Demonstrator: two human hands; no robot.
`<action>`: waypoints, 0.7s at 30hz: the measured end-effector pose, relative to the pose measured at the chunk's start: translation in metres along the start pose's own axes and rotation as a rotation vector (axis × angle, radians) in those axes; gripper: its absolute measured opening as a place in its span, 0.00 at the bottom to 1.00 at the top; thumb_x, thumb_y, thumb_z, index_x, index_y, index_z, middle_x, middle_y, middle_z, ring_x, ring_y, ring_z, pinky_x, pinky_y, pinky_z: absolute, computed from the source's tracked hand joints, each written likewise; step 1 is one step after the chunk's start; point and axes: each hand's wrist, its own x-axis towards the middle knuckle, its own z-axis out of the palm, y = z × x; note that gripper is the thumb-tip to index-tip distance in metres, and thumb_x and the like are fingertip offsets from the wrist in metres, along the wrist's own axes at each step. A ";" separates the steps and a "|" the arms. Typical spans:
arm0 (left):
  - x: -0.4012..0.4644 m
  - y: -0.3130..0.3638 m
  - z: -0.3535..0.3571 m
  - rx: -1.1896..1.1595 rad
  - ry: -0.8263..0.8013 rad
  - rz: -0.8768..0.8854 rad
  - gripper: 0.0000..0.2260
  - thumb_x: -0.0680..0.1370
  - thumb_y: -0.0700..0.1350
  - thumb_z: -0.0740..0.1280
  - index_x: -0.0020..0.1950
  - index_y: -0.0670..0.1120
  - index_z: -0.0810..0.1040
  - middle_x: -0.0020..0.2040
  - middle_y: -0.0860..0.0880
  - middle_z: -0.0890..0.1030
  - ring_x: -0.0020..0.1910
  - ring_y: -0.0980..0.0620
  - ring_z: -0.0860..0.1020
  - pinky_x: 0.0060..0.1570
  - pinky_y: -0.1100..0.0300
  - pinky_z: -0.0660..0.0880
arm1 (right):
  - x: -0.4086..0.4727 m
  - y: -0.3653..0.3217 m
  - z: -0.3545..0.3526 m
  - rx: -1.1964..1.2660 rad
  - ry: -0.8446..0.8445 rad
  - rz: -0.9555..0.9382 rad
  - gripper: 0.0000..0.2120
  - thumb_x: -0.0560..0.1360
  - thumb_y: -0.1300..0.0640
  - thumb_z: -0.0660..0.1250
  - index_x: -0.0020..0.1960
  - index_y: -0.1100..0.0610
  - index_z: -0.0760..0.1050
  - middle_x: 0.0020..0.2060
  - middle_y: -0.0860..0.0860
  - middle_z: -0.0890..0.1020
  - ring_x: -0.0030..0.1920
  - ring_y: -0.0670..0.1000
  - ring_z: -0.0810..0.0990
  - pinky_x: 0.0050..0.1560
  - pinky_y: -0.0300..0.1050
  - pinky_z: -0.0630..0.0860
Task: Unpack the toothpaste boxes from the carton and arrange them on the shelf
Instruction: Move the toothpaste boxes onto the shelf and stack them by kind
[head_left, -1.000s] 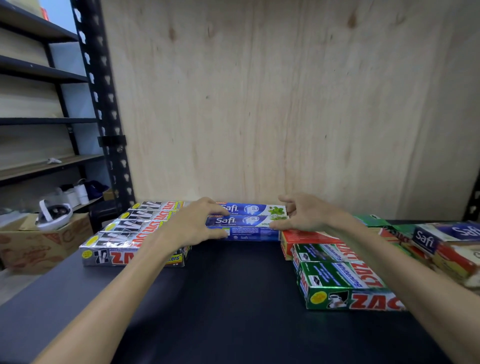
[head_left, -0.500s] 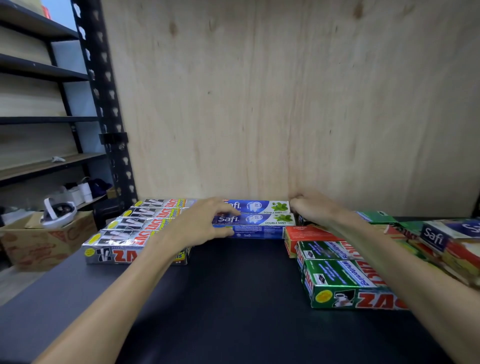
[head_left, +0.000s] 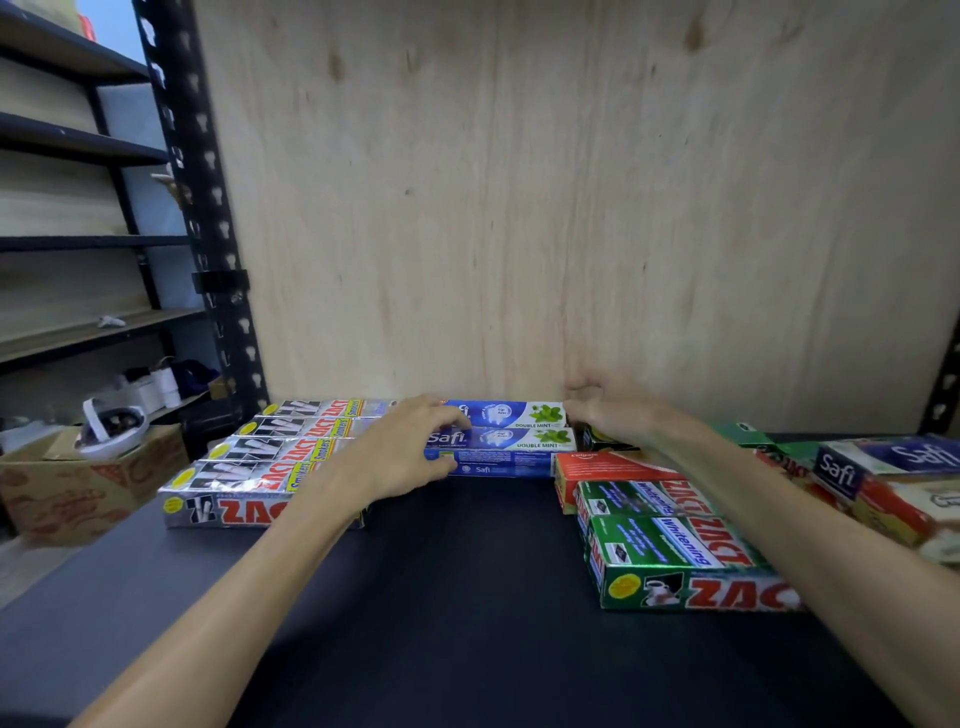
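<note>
Nearest, on the right of the dark matte shelf (head_left: 467, 597), lie glossy green toothpaste boxes (head_left: 675, 561), long rectangular cartons printed in red and white, with a red box (head_left: 608, 465) just behind them. On the far right a loose heap of mixed boxes (head_left: 883, 483) includes a navy one. On the left, shiny silver toothpaste boxes (head_left: 249, 473) lie side by side in a flat row running back to the wall. Both bare forearms reach forward over the shelf. The left hand (head_left: 402, 452) lies palm down, fingers curled over the left end of the blue toothpaste boxes (head_left: 509, 447), gripping them. The right hand (head_left: 610, 410) is at their right end, fingers curled against it; whether it grips cannot be told. The blue boxes lie stacked at the back against the pale plywood wall (head_left: 571, 208). Off to the left, a brown cardboard carton (head_left: 78, 488) stands lower, beside a black metal rack post (head_left: 208, 208).
</note>
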 end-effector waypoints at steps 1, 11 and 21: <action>-0.001 0.000 0.000 -0.008 -0.002 0.007 0.20 0.77 0.49 0.71 0.68 0.59 0.75 0.65 0.55 0.73 0.66 0.54 0.70 0.67 0.54 0.69 | 0.001 -0.001 0.002 -0.014 0.044 -0.005 0.19 0.79 0.49 0.68 0.68 0.52 0.73 0.57 0.47 0.79 0.54 0.47 0.76 0.55 0.43 0.69; 0.000 -0.001 -0.019 -0.058 0.116 -0.086 0.21 0.78 0.61 0.67 0.67 0.52 0.79 0.63 0.53 0.77 0.64 0.54 0.73 0.64 0.61 0.66 | 0.017 0.005 0.024 0.018 0.269 -0.013 0.14 0.70 0.54 0.79 0.52 0.55 0.79 0.49 0.51 0.85 0.50 0.51 0.83 0.56 0.50 0.78; 0.016 -0.042 -0.027 -0.044 -0.089 -0.154 0.17 0.85 0.45 0.57 0.73 0.51 0.75 0.70 0.51 0.74 0.69 0.53 0.71 0.66 0.64 0.62 | 0.023 0.003 0.020 -0.119 0.274 -0.055 0.10 0.71 0.54 0.78 0.48 0.59 0.86 0.43 0.54 0.87 0.42 0.50 0.84 0.48 0.46 0.80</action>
